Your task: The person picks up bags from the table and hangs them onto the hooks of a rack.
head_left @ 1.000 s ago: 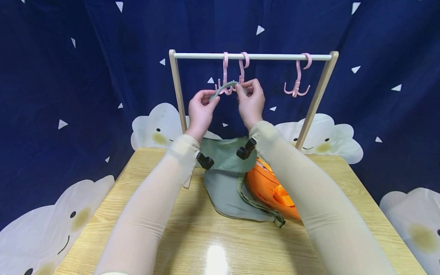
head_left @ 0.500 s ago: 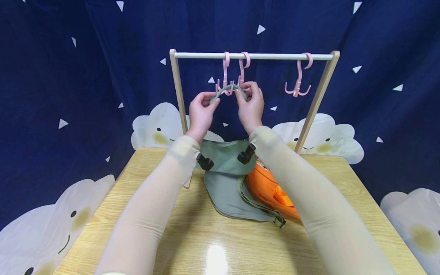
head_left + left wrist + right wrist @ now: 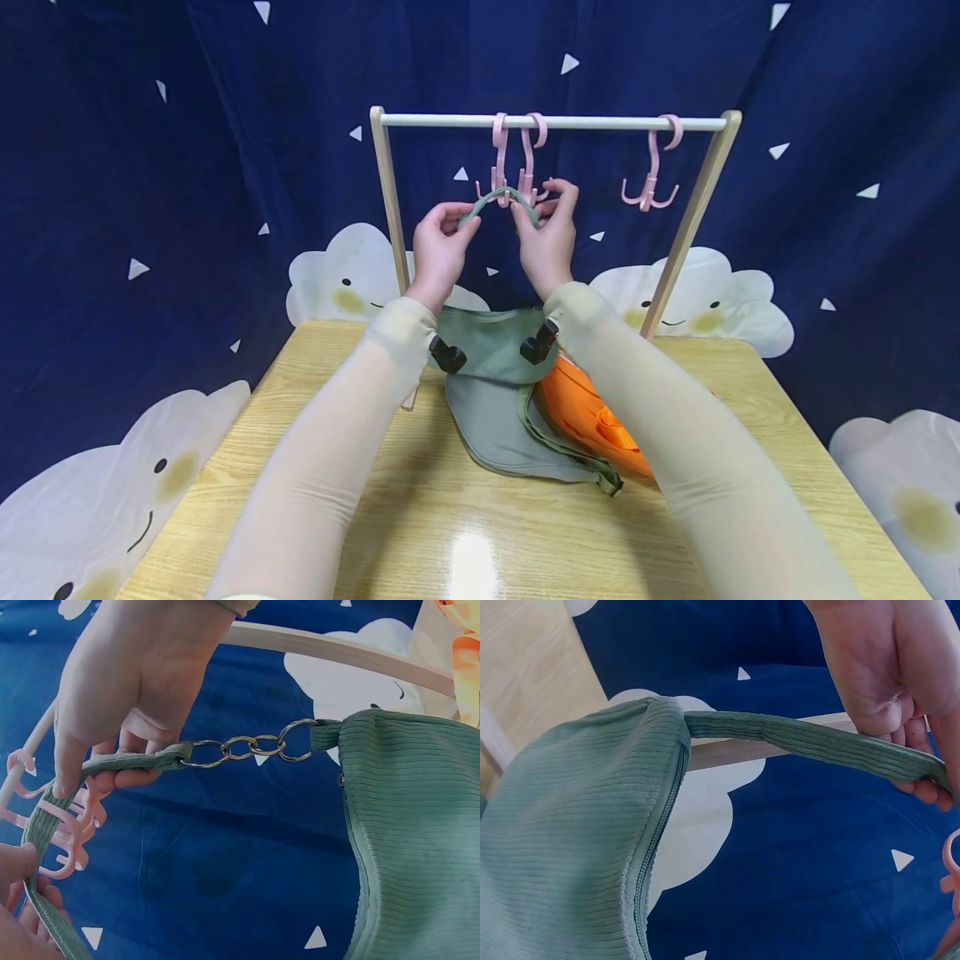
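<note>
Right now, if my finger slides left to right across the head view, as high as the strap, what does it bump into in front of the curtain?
Left post, left grip, green strap, right grip, lone pink hook, right post.

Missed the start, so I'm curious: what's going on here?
A person's left grip and right grip pinch the strap of a green bag. The strap arches at a pink hook on the white rail, seemingly looped over it. The green bag hangs below, while a grey bag and an orange item lie on the table.
</note>
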Motion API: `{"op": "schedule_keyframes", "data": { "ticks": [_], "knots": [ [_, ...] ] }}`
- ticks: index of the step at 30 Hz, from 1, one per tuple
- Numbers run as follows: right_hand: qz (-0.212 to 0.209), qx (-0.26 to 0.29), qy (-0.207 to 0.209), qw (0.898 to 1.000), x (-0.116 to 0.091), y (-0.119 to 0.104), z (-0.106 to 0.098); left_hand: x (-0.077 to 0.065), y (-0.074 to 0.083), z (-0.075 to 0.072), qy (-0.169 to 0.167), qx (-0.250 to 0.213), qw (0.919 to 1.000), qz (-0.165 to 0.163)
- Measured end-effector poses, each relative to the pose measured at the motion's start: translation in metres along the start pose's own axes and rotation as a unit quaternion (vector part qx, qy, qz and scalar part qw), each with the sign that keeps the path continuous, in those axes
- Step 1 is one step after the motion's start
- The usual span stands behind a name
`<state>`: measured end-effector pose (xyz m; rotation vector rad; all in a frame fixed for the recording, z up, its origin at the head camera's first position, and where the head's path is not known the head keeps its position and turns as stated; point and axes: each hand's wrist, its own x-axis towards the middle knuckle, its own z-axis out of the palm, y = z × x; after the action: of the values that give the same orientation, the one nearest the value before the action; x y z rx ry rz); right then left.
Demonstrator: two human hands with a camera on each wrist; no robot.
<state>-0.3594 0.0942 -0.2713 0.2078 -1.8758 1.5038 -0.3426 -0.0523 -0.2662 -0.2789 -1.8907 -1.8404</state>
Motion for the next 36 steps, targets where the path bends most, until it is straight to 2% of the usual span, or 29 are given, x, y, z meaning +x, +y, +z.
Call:
{"op": "schedule_keyframes", "data": {
  "ticks": [10,14,27,36],
  "knots": [
    [0.019,0.027,-0.008,0.999,0.0,-0.004,-0.001,0.0,0.0,-0.001,-0.006,0.007,1.0,-0.002],
    [0.036,0.021,-0.005,0.999,0.0,-0.005,-0.002,0.0,0.0,-0.001,-0.006,0.009,0.9999,-0.003],
    [0.049,0.005,0.008,0.999,0.0,-0.003,0.001,0.0,-0.007,-0.002,-0.006,0.016,0.9998,-0.012],
    [0.078,0.006,-0.023,0.997,-0.004,0.0,0.002,0.0,-0.012,-0.003,-0.011,0.014,0.9997,-0.015]
  ]
}}
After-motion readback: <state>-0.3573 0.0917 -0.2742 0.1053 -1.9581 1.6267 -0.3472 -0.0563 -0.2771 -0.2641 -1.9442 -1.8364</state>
